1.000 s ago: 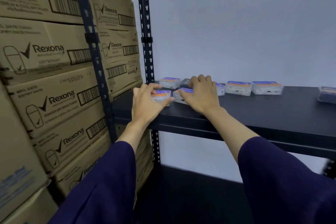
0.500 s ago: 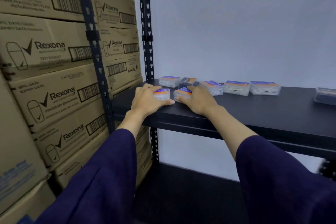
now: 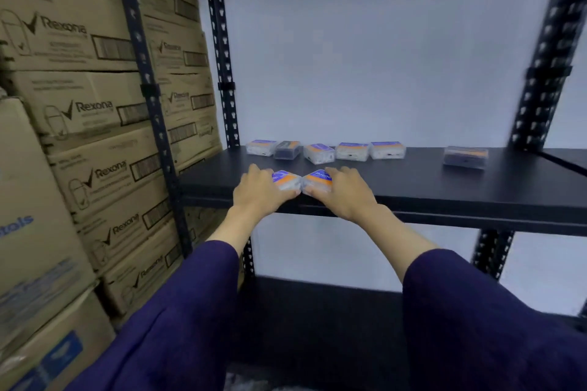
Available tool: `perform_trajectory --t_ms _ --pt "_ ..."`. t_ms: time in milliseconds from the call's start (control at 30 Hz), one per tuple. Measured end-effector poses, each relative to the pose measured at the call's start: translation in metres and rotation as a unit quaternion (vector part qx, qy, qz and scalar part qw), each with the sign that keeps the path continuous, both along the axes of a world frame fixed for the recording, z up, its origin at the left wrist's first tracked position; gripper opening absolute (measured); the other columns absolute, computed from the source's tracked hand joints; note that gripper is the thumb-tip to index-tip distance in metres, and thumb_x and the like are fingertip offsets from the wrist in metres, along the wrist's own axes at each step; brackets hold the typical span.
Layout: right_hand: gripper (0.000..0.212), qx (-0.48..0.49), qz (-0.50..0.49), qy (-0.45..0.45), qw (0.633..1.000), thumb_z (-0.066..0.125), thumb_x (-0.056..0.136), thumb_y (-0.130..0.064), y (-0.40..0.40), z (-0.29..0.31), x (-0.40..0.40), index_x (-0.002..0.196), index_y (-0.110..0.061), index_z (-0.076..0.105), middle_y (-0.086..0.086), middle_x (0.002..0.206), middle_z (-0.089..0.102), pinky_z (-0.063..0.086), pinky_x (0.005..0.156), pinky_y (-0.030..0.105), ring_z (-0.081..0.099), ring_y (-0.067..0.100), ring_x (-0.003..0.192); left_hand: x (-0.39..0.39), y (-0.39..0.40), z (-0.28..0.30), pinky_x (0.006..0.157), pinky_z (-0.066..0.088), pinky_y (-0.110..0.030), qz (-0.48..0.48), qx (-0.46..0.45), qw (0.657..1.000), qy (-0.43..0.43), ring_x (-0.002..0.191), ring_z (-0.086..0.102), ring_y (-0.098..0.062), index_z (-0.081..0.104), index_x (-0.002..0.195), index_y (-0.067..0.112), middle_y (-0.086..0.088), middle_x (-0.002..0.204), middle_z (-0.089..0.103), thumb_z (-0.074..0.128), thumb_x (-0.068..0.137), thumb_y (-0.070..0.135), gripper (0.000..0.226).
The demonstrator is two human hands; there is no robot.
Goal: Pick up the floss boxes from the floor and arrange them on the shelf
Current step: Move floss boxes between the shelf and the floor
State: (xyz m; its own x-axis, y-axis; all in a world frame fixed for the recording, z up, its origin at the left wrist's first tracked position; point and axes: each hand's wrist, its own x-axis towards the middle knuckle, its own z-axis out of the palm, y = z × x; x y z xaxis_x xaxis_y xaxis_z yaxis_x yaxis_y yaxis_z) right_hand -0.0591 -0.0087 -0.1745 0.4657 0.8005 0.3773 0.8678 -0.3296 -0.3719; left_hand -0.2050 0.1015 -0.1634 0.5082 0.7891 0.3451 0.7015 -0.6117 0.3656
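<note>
Each front floss box is partly hidden under fingers. The left hand [image 3: 259, 192] grips one box [image 3: 283, 179], the right hand [image 3: 344, 192] the other [image 3: 318, 180], corners touching on the shelf [image 3: 444, 187].

The light is soft, cool and even, with no single source in sight; the pale bluish-white back wall [image 3: 381, 57] reflects most of it and is the brightest area. The matte black metal shelf board [image 3: 444, 187] shows no glare, and only faint shadows sit under the small clear plastic floss boxes [image 3: 352, 151]. Below the board, toward six o'clock, the scene falls dim. Motion blur smears the stacked brown cardboard cartons [image 3: 79, 136] at nine o'clock, their print legible only in part. The perforated black upright post [image 3: 546, 57] at two o'clock is also blurred and bows with wide-angle distortion. The centre is sharper, though slightly soft.
</note>
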Motion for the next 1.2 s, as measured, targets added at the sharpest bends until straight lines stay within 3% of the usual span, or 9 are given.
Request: perform_trajectory --t_ms 200,367,467,567,700,867,1100,1200 --pt "0.081 0.016 -0.045 -0.025 0.999 0.049 0.088 -0.063 -0.110 -0.038 0.003 0.147 -0.010 0.031 0.009 0.138 0.046 0.036 0.101 0.036 0.042 0.026 0.125 0.006 -0.084 -0.032 0.079 0.049 -0.037 -0.059 0.037 0.997 -0.041 0.099 0.055 -0.028 0.053 0.125 0.017 -0.005 0.115 0.045 0.063 0.074 0.064 0.070" --pt "0.074 -0.021 -0.107 0.032 0.994 0.053 0.085 -0.062 -0.179 -0.106 0.023 0.138 -0.012 0.041 0.008 0.125 0.050 0.042 0.090 0.035 0.048 0.027 0.115 0.037 -0.140 -0.105 0.079 0.044 -0.035 -0.115 -0.020 0.993 -0.026 0.102 0.055 -0.027 0.051 0.128 0.018 -0.003 0.121 0.044 0.066 0.075 0.061 0.070" --pt "0.072 -0.053 -0.126 0.051 0.989 0.052 0.086 -0.062 -0.205 -0.151 0.032 0.136 -0.010 0.042 0.010 0.123 0.050 0.043 0.093 0.038 0.049 0.029 0.113 0.057 -0.168 -0.156 0.077 0.043 -0.033 -0.141 -0.059 0.988 -0.004 0.101 0.055 -0.026 0.048 0.130 0.017 -0.002 0.120 0.042 0.068 0.074 0.058 0.072" --pt "0.075 -0.095 -0.138 0.074 0.983 0.053 0.087 -0.061 -0.223 -0.206 0.045 0.140 -0.010 0.038 0.011 0.129 0.049 0.042 0.097 0.039 0.047 0.029 0.118 0.078 -0.187 -0.212 0.080 0.051 -0.039 -0.160 -0.117 0.980 0.025 0.100 0.055 -0.026 0.048 0.126 0.018 -0.002 0.115 0.042 0.070 0.071 0.055 0.070" --pt "0.076 -0.148 -0.150 0.117 0.971 0.055 0.087 -0.060 -0.233 -0.282 0.065 0.142 -0.010 0.036 0.010 0.130 0.048 0.043 0.095 0.039 0.048 0.028 0.118 0.103 -0.198 -0.284 0.074 0.046 -0.035 -0.160 -0.167 0.968 0.100 0.097 0.053 -0.025 0.050 0.120 0.017 -0.002 0.112 0.041 0.073 0.069 0.048 0.063" --pt "0.074 -0.208 -0.171 0.162 0.949 0.054 0.087 -0.058 -0.239 -0.367 0.089 0.141 -0.011 0.035 0.009 0.131 0.047 0.041 0.098 0.041 0.045 0.029 0.120 0.124 -0.197 -0.364 0.083 0.049 -0.042 -0.163 -0.224 0.946 0.166 0.104 0.051 -0.026 0.044 0.124 0.016 -0.004 0.116 0.039 0.072 0.072 0.046 0.066" --pt "0.077 -0.263 -0.190 0.220 0.920 0.058 0.084 -0.060 -0.252 -0.463 0.111 0.141 -0.014 0.035 0.008 0.135 0.045 0.036 0.103 0.041 0.041 0.029 0.125 0.144 -0.196 -0.441 0.084 0.050 -0.040 -0.221 -0.282 0.911 0.204 0.106 0.051 -0.020 0.043 0.129 0.024 0.001 0.120 0.039 0.072 0.073 0.055 0.070" --pt "0.076 -0.293 -0.162 0.228 0.914 0.065 0.084 -0.049 -0.252 -0.492 0.119 0.144 -0.015 0.032 0.007 0.142 0.040 0.034 0.106 0.043 0.035 0.029 0.131 0.155 -0.194 -0.462 0.085 0.051 -0.042 -0.240 -0.281 0.903 0.220 0.110 0.049 -0.020 0.041 0.132 0.025 0.001 0.123 0.039 0.074 0.074 0.048 0.070"
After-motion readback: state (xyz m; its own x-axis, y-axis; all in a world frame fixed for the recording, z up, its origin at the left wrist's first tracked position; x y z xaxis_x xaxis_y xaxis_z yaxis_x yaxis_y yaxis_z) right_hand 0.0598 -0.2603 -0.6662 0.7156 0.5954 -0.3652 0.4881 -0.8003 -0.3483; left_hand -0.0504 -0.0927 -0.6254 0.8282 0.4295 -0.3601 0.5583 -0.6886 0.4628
